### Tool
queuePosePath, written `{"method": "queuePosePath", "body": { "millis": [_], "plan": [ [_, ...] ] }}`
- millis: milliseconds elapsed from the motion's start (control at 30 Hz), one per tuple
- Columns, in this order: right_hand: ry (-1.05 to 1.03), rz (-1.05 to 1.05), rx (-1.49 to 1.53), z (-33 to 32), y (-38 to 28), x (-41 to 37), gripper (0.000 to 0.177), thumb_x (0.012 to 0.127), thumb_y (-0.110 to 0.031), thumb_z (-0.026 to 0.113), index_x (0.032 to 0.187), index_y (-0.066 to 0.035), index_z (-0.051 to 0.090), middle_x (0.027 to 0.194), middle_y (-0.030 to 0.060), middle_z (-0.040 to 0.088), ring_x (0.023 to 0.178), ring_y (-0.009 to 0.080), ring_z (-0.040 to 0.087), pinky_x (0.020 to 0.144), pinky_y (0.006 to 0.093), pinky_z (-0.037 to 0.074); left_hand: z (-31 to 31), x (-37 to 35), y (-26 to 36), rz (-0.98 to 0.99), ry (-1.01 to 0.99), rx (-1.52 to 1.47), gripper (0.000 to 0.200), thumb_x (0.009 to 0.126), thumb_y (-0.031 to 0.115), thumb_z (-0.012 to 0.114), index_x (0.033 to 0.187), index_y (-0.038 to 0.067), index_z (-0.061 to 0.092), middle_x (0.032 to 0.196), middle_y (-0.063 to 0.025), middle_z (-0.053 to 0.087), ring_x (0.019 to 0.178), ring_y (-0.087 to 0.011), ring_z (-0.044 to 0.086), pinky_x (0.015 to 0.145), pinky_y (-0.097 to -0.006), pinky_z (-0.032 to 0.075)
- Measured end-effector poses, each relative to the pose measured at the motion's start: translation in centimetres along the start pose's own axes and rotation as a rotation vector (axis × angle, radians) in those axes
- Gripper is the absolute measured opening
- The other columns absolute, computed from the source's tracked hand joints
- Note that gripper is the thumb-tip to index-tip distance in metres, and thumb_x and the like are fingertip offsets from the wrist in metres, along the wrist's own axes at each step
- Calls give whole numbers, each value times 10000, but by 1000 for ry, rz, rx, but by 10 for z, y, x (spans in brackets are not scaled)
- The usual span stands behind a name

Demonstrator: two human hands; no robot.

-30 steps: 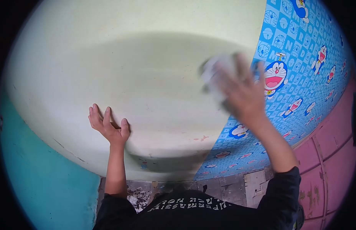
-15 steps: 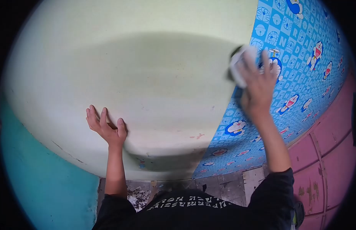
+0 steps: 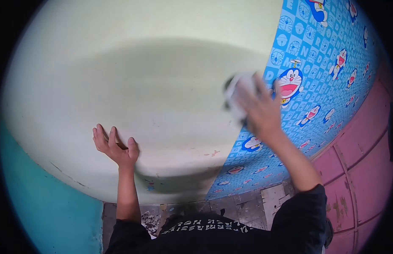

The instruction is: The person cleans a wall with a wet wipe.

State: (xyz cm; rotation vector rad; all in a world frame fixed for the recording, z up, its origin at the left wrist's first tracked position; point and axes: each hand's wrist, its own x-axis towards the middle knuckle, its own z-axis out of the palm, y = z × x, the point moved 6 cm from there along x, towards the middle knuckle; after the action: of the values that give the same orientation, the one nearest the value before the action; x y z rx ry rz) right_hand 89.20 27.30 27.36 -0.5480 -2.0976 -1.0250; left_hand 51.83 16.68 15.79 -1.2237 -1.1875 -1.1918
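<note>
My right hand (image 3: 262,111) presses a white cloth (image 3: 243,91) to the pale wall (image 3: 162,97), close to the left edge of blue cartoon wallpaper (image 3: 315,80). Motion smears the hand and the cloth, and dark patches show along the cloth's outer side. Lower and to the left, my left hand (image 3: 120,149) rests on the bare pale wall with its fingers spread and nothing in it. The wallpaper carries blue-and-white cartoon cats and letters, and covers the wall to the right of a slanting edge.
A teal wall (image 3: 48,190) stands at the left and a pink panelled surface (image 3: 353,186) at the right. Below, grey floor (image 3: 243,207) shows with whitish debris (image 3: 150,221) on it. Small reddish marks (image 3: 212,153) spot the lower pale wall.
My right hand has moved down and to the left with the cloth, from the wallpaper's edge onto the bare wall. My left hand stays on nearly the same spot; the view has shifted slightly.
</note>
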Motion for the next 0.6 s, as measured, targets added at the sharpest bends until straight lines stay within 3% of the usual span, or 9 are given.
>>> {"method": "queuePosePath", "body": {
  "millis": [67, 133, 333, 367, 467, 567, 600],
  "plan": [
    [-181, -193, 69, 23, -43, -42, 413, 934, -152, 613, 1340, -216, 656, 1612, -5, 519, 1503, 355, 456, 1116, 775, 265, 0, -5, -2, 7, -10, 2, 550, 1007, 329, 587, 1462, 33, 496, 1644, -271, 305, 1534, -464, 264, 1231, -631, 244],
    [-181, -249, 79, 21, -44, -47, 386, 928, -154, 626, 1308, -199, 672, 1582, 0, 555, 1492, 360, 469, 1133, 760, 255, 0, -13, -10, 1, 34, -15, 544, 995, 392, 595, 1440, 86, 533, 1616, -261, 388, 1519, -468, 310, 1213, -624, 247],
    [158, 87, -145, -25, 35, 11, 401, 911, -158, 651, 1308, -202, 692, 1513, 14, 626, 1481, 373, 481, 1165, 724, 239, -2, -24, -18, 14, 51, -14, 528, 989, 423, 595, 1418, 118, 555, 1595, -263, 430, 1499, -475, 341, 1200, -619, 263],
    [102, 71, -114, -13, 25, 6, 413, 911, -157, 667, 1321, -196, 693, 1523, 12, 620, 1480, 357, 486, 1168, 711, 241, -2, -25, -18, 13, 52, -11, 526, 989, 423, 594, 1415, 117, 557, 1594, -265, 429, 1497, -475, 343, 1200, -619, 266],
    [-172, -245, 42, 11, -30, -31, 407, 923, -166, 674, 1329, -183, 686, 1542, 7, 603, 1485, 333, 487, 1187, 702, 218, -1, -26, -19, 13, 54, -17, 520, 992, 421, 594, 1410, 114, 558, 1593, -267, 425, 1495, -474, 342, 1199, -621, 272],
    [-73, -258, -33, 11, -9, -30, 405, 955, -178, 670, 1360, -185, 662, 1572, -1, 572, 1493, 308, 483, 1208, 704, 184, -1, -27, -20, 20, 48, -21, 521, 996, 423, 590, 1414, 113, 554, 1596, -268, 419, 1500, -471, 335, 1200, -622, 273],
    [36, -154, -77, 10, 11, -26, 412, 969, -198, 679, 1379, -208, 646, 1590, -5, 553, 1495, 309, 479, 1207, 716, 186, -1, -27, -21, 21, 48, -18, 528, 995, 428, 590, 1418, 114, 550, 1600, -268, 415, 1500, -472, 335, 1201, -622, 273]
  ]
}}
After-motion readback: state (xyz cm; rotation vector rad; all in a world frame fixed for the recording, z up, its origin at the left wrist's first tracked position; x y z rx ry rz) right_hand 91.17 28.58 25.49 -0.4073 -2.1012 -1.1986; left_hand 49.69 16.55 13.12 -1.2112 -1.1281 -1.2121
